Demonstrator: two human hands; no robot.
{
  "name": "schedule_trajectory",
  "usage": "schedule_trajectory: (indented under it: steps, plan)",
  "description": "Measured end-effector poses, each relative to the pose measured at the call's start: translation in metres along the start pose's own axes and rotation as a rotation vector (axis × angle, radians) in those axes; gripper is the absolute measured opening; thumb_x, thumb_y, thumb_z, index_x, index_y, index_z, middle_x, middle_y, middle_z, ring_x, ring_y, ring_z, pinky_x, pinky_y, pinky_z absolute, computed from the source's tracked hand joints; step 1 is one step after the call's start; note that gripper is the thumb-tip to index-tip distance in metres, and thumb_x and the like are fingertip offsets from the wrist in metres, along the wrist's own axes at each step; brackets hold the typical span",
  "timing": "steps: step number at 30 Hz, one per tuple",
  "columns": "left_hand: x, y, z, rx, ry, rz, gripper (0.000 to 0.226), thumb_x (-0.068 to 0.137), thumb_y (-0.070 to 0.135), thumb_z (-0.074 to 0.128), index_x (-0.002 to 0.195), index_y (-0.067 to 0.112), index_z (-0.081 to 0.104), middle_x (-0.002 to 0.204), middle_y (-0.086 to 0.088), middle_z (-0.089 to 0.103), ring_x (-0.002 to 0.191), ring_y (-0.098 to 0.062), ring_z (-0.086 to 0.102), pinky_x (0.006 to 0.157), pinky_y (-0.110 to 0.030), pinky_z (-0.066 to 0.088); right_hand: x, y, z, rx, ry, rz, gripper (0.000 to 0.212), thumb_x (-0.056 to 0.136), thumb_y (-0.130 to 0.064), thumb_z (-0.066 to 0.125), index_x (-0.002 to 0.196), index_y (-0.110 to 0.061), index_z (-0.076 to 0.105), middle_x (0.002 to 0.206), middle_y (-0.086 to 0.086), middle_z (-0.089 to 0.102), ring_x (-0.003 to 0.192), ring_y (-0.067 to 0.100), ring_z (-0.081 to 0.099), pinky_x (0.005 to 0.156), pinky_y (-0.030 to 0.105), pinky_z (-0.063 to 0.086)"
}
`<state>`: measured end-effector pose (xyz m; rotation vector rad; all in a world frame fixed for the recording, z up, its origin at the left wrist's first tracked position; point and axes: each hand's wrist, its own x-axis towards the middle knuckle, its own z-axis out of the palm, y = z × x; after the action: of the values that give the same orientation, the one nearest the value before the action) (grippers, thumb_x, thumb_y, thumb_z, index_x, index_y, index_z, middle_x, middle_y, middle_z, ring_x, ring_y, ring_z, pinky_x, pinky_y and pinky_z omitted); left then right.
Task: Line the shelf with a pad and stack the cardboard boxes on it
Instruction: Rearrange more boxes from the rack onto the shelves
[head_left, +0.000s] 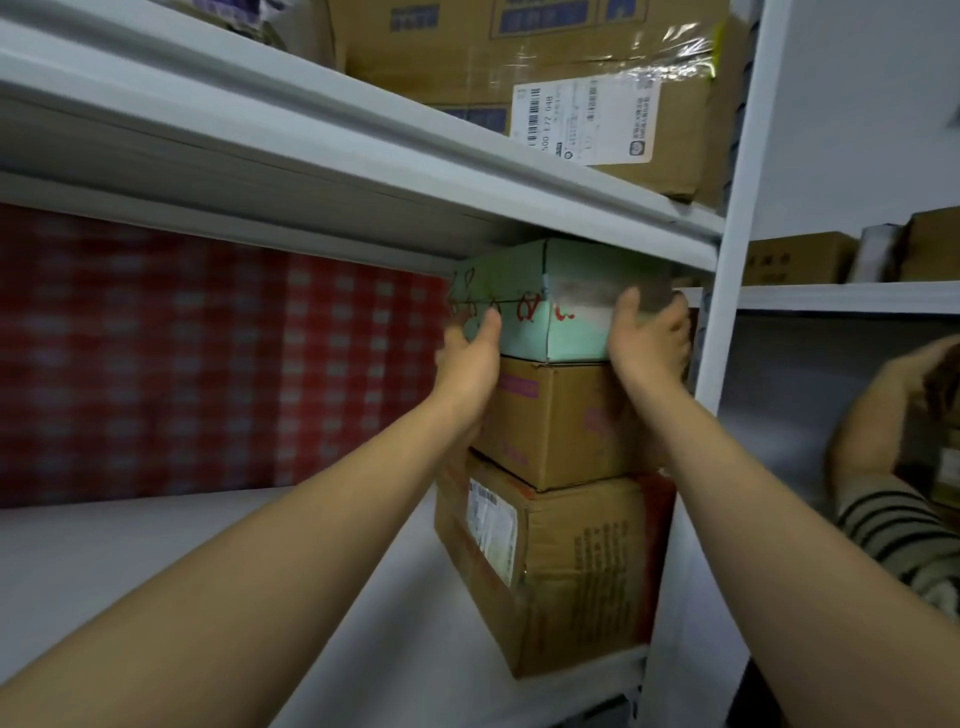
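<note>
One shelf bay fills your view, read here from left to right. Along the back at the left hangs a red checked sheet (208, 364), blurred. Below it lies the pale floor of the shelf (130, 571); you cannot tell whether that surface is a pad or the bare board. Above runs the grey upper shelf (311, 171), sloping across the frame.

Your left grip (467, 358) reaches up with its thumb laid on the front face of the green box (524, 306) and its fingers passing round the box's left side, out of sight. The green box bears red handwritten marks and tops a stack of three at the right end of the shelf. Its top comes just under the rim of the upper shelf, and its lower edge meets the middle brown box (550, 426). That box rests on the large bottom box (561, 566), which carries a white label on its left face and stands on the shelf floor, turned slightly askew.

Your right grip (647, 338) clasps the green box's right front corner, thumb on the front, fingers curled round the side.

Overhead, a taped carton (597, 78) with a shipping label sits on the upper shelf. Right of the stack stands the white upright post (727, 260). Beyond it, more cartons (795, 260) sit on a neighbouring shelf, and another person's arm in a striped sleeve (893, 525) reaches into that bay.
</note>
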<state>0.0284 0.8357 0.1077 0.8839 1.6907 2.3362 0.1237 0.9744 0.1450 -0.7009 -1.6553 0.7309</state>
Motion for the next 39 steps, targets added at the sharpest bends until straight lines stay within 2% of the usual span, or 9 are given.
schedule_trajectory:
  steps: [3,7,9,12,17,21,25,33,39]
  plan:
    - [0.003,0.005,-0.001,-0.055,-0.045,0.032,0.097,0.068,0.077,0.048,0.152,0.035,0.026,0.151,-0.004,0.042,0.134,-0.027,0.047,0.108,-0.052,0.042,0.003,-0.004,0.005,0.036,0.013,0.038,0.073,0.097,-0.054,0.035,0.153,-0.011,0.016,0.157,0.021,0.024,0.143,0.040,0.025,0.117,0.052,0.022]
    - [0.004,0.013,-0.013,-0.241,0.001,0.055,0.053,0.099,0.049,0.043,0.140,0.016,0.047,0.120,-0.015,0.067,0.104,-0.032,0.068,0.089,-0.050,0.057,-0.023,-0.015,0.016,0.044,-0.012,-0.150,0.068,0.098,-0.052,0.040,0.145,-0.004,0.035,0.150,0.020,0.028,0.138,0.036,0.028,0.113,0.043,0.027]
    - [0.004,0.012,-0.031,-0.267,0.075,0.085,0.050,0.101,0.047,0.040,0.139,0.015,0.049,0.120,-0.013,0.068,0.101,-0.029,0.070,0.083,-0.042,0.060,-0.040,-0.020,0.023,0.056,-0.035,-0.230,0.065,0.097,-0.051,0.043,0.142,-0.004,0.038,0.143,0.018,0.031,0.133,0.035,0.032,0.108,0.040,0.031]
    - [-0.007,0.009,-0.059,-0.295,0.190,0.153,0.058,0.092,0.055,0.043,0.135,0.017,0.050,0.121,-0.011,0.068,0.106,-0.029,0.069,0.091,-0.052,0.056,-0.066,-0.033,0.033,0.149,-0.060,-0.340,0.064,0.096,-0.048,0.048,0.145,-0.009,0.034,0.143,0.016,0.035,0.131,0.033,0.036,0.106,0.039,0.035]
    - [-0.042,0.003,-0.113,-0.307,0.448,0.221,0.022,0.104,0.041,0.040,0.108,0.020,0.049,0.104,-0.003,0.061,0.103,-0.028,0.065,0.094,-0.053,0.054,-0.136,-0.052,0.056,0.311,-0.097,-0.436,0.058,0.094,-0.047,0.048,0.142,-0.013,0.042,0.138,0.013,0.044,0.128,0.028,0.038,0.103,0.035,0.034]
    - [-0.079,-0.001,-0.154,-0.215,0.563,0.233,0.020,0.104,0.040,0.039,0.100,0.022,0.048,0.100,0.002,0.062,0.098,-0.021,0.065,0.091,-0.043,0.056,-0.193,-0.054,0.077,0.446,-0.080,-0.354,0.052,0.093,-0.045,0.047,0.134,-0.014,0.049,0.131,0.009,0.048,0.119,0.023,0.042,0.099,0.030,0.035]
    - [-0.121,-0.011,-0.194,-0.120,0.662,0.183,0.020,0.104,0.041,0.038,0.094,0.029,0.050,0.098,0.006,0.061,0.093,-0.015,0.060,0.090,-0.042,0.054,-0.245,-0.045,0.099,0.540,-0.179,-0.208,0.058,0.090,-0.053,0.041,0.131,-0.014,0.053,0.126,0.008,0.050,0.117,0.027,0.047,0.101,0.047,0.041]
    - [-0.196,-0.036,-0.237,-0.028,0.713,0.085,0.023,0.103,0.039,0.037,0.087,0.028,0.050,0.086,0.008,0.057,0.080,-0.011,0.053,0.085,-0.039,0.050,-0.333,-0.013,0.096,0.615,-0.304,0.050,0.061,0.084,-0.063,0.038,0.123,-0.018,0.051,0.121,0.009,0.056,0.112,0.028,0.055,0.092,0.050,0.049]
    - [-0.279,-0.030,-0.247,0.057,0.680,0.086,0.024,0.104,0.035,0.038,0.091,0.023,0.054,0.080,0.013,0.058,0.071,0.000,0.056,0.071,-0.023,0.048,-0.393,-0.007,0.050,0.627,-0.255,0.184,0.024,0.099,-0.037,0.042,0.110,-0.017,0.050,0.103,0.004,0.058,0.089,0.014,0.058,0.077,0.030,0.051]
